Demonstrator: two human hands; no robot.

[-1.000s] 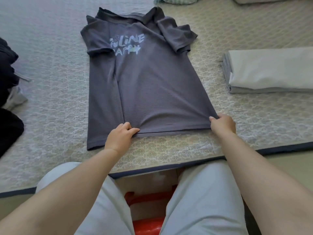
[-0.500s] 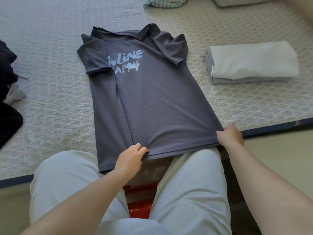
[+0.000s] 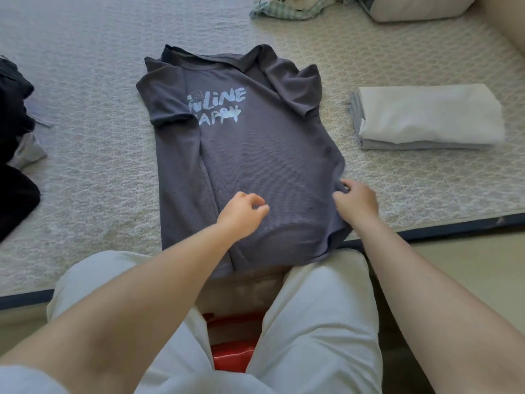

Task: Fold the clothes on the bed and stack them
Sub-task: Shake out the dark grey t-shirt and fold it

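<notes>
A dark grey T-shirt (image 3: 255, 155) with pale lettering lies face up on the bed, its sleeves and left side folded inward. Its hem hangs over the bed's near edge onto my lap. My left hand (image 3: 243, 213) hovers over the lower middle of the shirt, fingers loosely curled and blurred, with no cloth between them. My right hand (image 3: 355, 203) is at the shirt's right edge, where its curled fingers pinch bunched fabric. To the right lies a stack of folded pale clothes (image 3: 426, 115).
Dark unfolded garments (image 3: 14, 155) are heaped at the left edge of the bed (image 3: 85, 177). A checked cloth (image 3: 284, 9) and a pillow (image 3: 417, 7) lie at the far side. My legs in light trousers press against the bed's dark-trimmed edge.
The shirt has slid toward me until its hem hangs over the bed edge. Both hands have left the hem and moved up the shirt, the right one to its side edge.
</notes>
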